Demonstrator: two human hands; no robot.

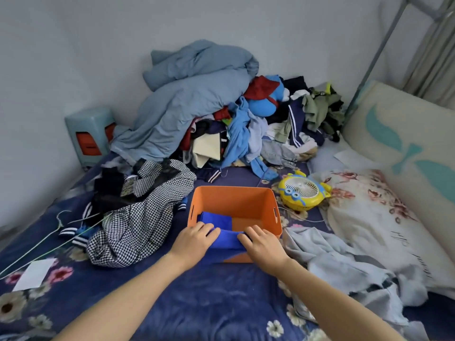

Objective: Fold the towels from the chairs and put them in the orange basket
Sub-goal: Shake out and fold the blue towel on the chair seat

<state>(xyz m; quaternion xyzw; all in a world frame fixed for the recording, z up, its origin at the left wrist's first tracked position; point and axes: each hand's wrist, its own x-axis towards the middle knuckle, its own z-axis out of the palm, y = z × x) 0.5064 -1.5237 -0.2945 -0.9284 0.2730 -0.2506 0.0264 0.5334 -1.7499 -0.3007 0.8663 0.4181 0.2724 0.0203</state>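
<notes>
Hand L [193,242], hand R [264,246] grip towel [227,240] palm-down over basket [236,201] rim.

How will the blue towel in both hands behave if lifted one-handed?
Probably floppy: the blue towel drapes over the near rim of the orange basket between the left hand and right hand. Likely light, being thin cloth; held one-handed, its fold may fall open.

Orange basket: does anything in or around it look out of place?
One blue towel hangs over the near rim of the orange basket, half outside, gripped by the left hand and right hand; not yet lying inside.
</notes>
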